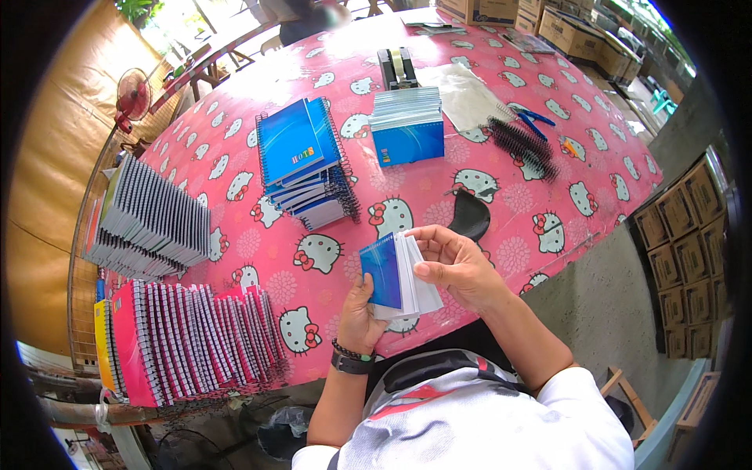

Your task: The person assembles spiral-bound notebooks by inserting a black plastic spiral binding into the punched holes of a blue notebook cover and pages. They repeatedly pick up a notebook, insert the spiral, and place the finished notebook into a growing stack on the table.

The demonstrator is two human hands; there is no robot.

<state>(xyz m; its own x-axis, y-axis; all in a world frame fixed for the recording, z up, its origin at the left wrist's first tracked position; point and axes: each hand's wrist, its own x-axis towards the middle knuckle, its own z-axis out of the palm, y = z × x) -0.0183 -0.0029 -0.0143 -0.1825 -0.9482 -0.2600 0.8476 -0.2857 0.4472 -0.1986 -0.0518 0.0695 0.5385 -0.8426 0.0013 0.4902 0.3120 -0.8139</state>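
A small blue-covered notepad [381, 272] with a row of punched holes along its top edge is held over the near side of the table. My left hand [361, 315] grips it from the left and below, thumb against the cover. On the other side my right hand [464, 272] pinches the fanned white pages at their upper right, fingers curled. Beyond the hands stands a block of similar blue punched pads [407, 149]. To its left lies a pile of blue spiral notebooks [291, 145]. Right of the block is a bunch of black spiral binding coils [523, 146].
A black curved object [470, 217] lies just past my right hand. Farther off are blue-handled pliers [537, 119] and a tape dispenser [397, 69]. Pink spiral notebooks [196, 337] and a black-spined stack [153, 219] line the left edge. Cardboard boxes [681, 258] stand at right.
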